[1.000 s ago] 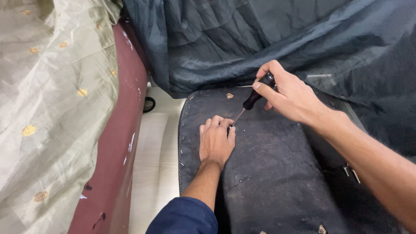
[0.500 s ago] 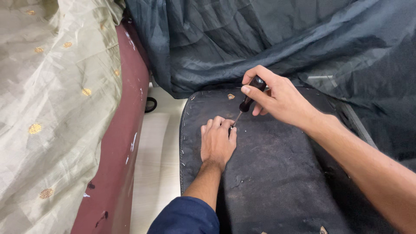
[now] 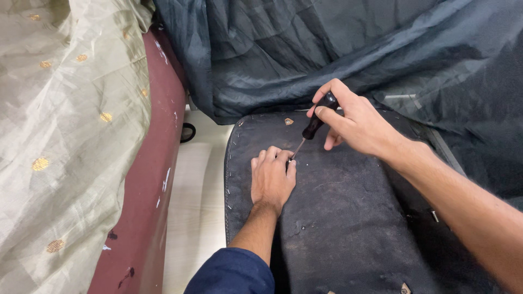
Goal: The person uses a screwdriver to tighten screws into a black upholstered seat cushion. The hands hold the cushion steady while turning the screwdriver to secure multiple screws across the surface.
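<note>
**Screwdriver tip meeting the left fingertips on the dark panel**

Screwdriver [image 3: 313, 126] is lying on a slant in the head view, its black handle pointing toward 1 o'clock and its thin metal shaft running down toward 7 o'clock. The right hand [image 3: 354, 122] is wrapping the handle, thumb along the near side and fingers curled snugly over the top, so nothing of the grip is open. The tip is coming down right at the fingertips of the left hand [image 3: 272, 179], just beside the index finger; whether the metal is actually touching skin or the panel surface is too small to tell.

The left hand is lying flat, palm down, fingers close together and holding nothing, pressing on the dark felt-covered seat panel [image 3: 348, 228]. From those left fingertips, the tool's tip is sitting at about 1 o'clock, and the handle is rising away along the same line. The left hand is the nearer one to the working point (the right is staying up at the handle end, well above the surface).

Small pale staples are dotting the panel's edge at 9 o'clock from the left hand. A dark blue-grey cloth [image 3: 305, 60] is bunching beyond the panel at 12 o'clock. At 9 o'clock, a maroon padded edge [image 3: 158, 179] is running under an olive fabric with gold dots [image 3: 65, 125], with pale floor [image 3: 196, 207] showing between it and the panel.
</note>
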